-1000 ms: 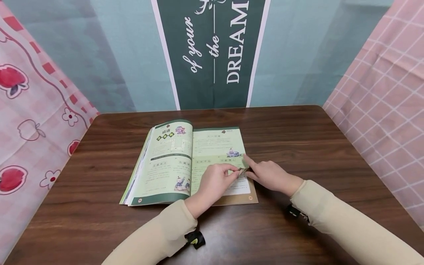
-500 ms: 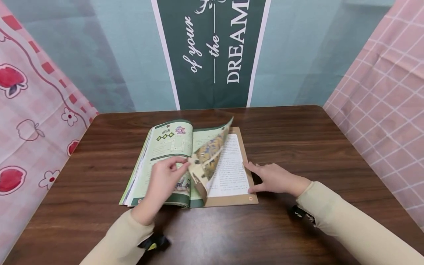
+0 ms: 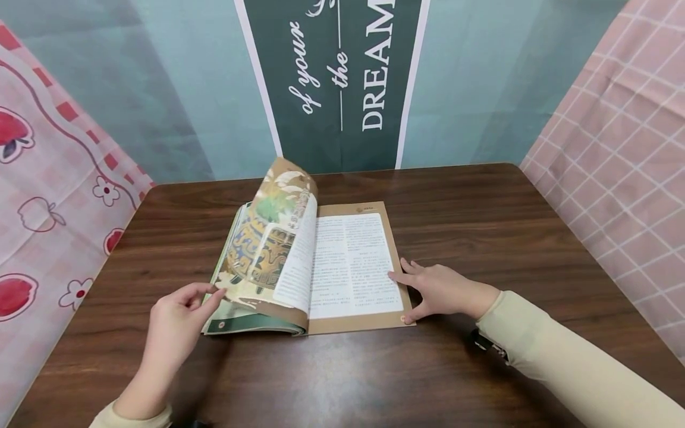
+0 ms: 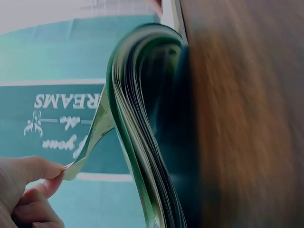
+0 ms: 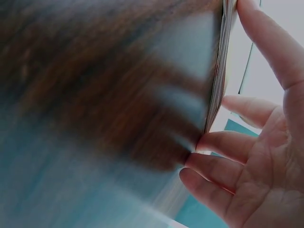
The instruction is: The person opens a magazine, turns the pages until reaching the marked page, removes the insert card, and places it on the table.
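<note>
An open magazine [image 3: 355, 324] lies on the wooden table. My left hand [image 3: 173, 321] pinches the lower corner of a page [image 3: 267, 249] with a brown border and a patterned picture. That page stands lifted and curved over the left half of the magazine. In the left wrist view, thumb and finger hold the page's corner beside the thick stack of pages [image 4: 137, 123]. My right hand [image 3: 444, 291] rests at the magazine's right edge, fingers spread, index finger and thumb on the brown-bordered right page [image 3: 353, 267]. The right wrist view shows its fingertips [image 5: 209, 141] along the edge of the pages.
The brown table [image 3: 471, 226] extends around the magazine on all sides. Behind it hangs a blue-green cloth [image 3: 471, 89] with a dark lettered panel [image 3: 342, 148]. Pink patterned cloths hang at the left [image 3: 43, 249] and right [image 3: 615, 148].
My left hand has carried the page's corner from the right side over to the left, uncovering the text page beneath. My right hand let go of the corner and stays at the right edge.
</note>
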`<action>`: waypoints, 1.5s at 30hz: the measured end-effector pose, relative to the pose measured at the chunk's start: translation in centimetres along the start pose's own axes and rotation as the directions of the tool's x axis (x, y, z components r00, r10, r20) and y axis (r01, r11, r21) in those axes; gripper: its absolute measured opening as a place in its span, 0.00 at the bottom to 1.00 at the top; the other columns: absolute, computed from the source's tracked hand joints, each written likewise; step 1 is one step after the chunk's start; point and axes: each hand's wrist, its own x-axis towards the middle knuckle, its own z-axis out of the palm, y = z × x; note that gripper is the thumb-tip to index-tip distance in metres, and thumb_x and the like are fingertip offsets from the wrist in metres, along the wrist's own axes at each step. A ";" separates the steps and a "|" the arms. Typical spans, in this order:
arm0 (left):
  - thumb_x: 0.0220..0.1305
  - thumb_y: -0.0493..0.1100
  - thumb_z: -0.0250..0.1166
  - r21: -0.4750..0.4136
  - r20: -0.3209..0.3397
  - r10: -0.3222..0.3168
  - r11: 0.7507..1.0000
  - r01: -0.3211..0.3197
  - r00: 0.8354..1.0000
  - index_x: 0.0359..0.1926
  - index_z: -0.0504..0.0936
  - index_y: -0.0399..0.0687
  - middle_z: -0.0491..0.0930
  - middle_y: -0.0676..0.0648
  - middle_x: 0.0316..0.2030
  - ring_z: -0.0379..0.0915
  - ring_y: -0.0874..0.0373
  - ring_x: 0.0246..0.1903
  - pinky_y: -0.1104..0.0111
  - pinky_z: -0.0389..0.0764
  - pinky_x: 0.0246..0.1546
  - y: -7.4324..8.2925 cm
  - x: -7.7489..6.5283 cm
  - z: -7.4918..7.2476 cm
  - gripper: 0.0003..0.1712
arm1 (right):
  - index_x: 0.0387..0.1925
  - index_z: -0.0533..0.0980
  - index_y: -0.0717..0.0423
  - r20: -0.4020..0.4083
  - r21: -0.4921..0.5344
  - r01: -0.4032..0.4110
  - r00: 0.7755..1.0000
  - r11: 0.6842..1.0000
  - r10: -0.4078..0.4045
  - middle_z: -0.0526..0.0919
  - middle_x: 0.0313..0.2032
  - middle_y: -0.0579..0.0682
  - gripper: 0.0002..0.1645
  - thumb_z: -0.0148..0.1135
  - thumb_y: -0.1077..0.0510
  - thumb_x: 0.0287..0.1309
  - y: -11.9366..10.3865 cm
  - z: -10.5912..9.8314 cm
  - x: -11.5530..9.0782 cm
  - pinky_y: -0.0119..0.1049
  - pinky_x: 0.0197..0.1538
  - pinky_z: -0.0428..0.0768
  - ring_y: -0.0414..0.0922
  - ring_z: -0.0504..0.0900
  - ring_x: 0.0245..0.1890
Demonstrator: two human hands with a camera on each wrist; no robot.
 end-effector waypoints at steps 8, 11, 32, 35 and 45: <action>0.54 0.49 0.69 0.242 0.185 -0.094 0.969 0.048 0.978 0.30 0.84 0.43 0.63 0.55 0.14 0.55 0.63 0.14 0.68 0.57 0.14 -2.1 -0.7 -1.6 0.13 | 0.64 0.66 0.54 -0.015 -0.035 0.011 1.000 0.999 -0.011 0.61 0.63 0.68 0.53 0.67 0.30 0.40 -0.1 0.2 0.0 0.50 0.46 0.75 0.60 0.69 0.58; 0.57 0.56 0.65 0.320 0.307 -0.178 0.945 0.074 0.935 0.35 0.84 0.44 0.66 0.55 0.14 0.59 0.60 0.15 0.65 0.60 0.15 -2.4 -0.8 -2.3 0.19 | 0.63 0.68 0.54 -0.047 -0.045 0.029 0.998 0.999 -0.031 0.63 0.61 0.68 0.50 0.67 0.31 0.41 -0.1 0.4 0.0 0.48 0.43 0.76 0.60 0.71 0.56; 0.57 0.44 0.67 0.133 0.369 0.050 0.985 -0.106 0.928 0.41 0.86 0.45 0.65 0.58 0.10 0.57 0.64 0.12 0.67 0.61 0.16 2.1 0.9 0.0 0.12 | 0.46 0.78 0.55 -0.276 -0.101 0.044 0.959 0.994 -0.070 0.82 0.41 0.60 0.13 0.60 0.61 0.59 -0.1 0.8 1.1 0.40 0.30 0.79 0.47 0.83 0.30; 0.55 0.41 0.68 0.021 0.357 0.115 0.991 -0.131 0.927 0.39 0.86 0.45 0.59 0.59 0.09 0.52 0.67 0.11 0.70 0.60 0.14 3.2 0.8 1.7 0.10 | 0.45 0.78 0.55 -0.281 -0.073 0.042 0.958 0.996 -0.061 0.83 0.34 0.54 0.11 0.57 0.60 0.61 0.0 0.8 1.3 0.40 0.29 0.78 0.44 0.82 0.26; 0.56 0.43 0.68 -0.204 0.398 0.253 0.962 -0.184 0.882 0.43 0.86 0.47 0.55 0.61 0.08 0.48 0.70 0.10 0.72 0.57 0.12 7.7 0.3 7.6 0.12 | 0.33 0.73 0.53 -0.278 -0.076 0.020 0.960 0.997 -0.041 0.65 0.15 0.41 0.04 0.54 0.58 0.64 0.0 0.5 1.7 0.38 0.21 0.69 0.38 0.67 0.16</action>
